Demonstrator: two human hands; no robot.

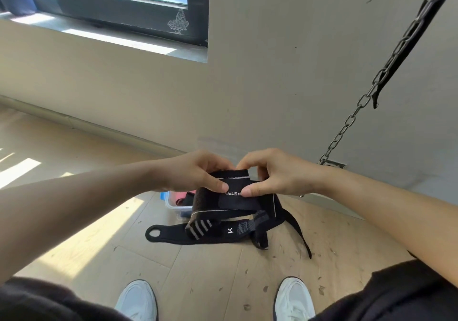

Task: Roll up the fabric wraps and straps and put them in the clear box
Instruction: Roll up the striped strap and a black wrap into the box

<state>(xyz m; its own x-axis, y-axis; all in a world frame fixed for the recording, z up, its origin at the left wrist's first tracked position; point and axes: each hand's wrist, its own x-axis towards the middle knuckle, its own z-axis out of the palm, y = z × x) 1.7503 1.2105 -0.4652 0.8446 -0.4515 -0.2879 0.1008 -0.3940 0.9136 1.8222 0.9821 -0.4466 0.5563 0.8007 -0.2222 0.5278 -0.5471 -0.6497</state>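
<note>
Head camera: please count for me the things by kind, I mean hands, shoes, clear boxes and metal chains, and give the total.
Hands: 2, left hand and right hand, both holding the black wrap
White shoes: 2, one and the other
Clear box: 1
Metal chain: 1
Total: 6

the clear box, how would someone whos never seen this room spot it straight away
Look down at the wooden floor near the foot of the beige wall, just under the left hand. The clear box sits there, half hidden behind the black wrap being held. It is the only see-through thing, with pink fabric inside.
</note>
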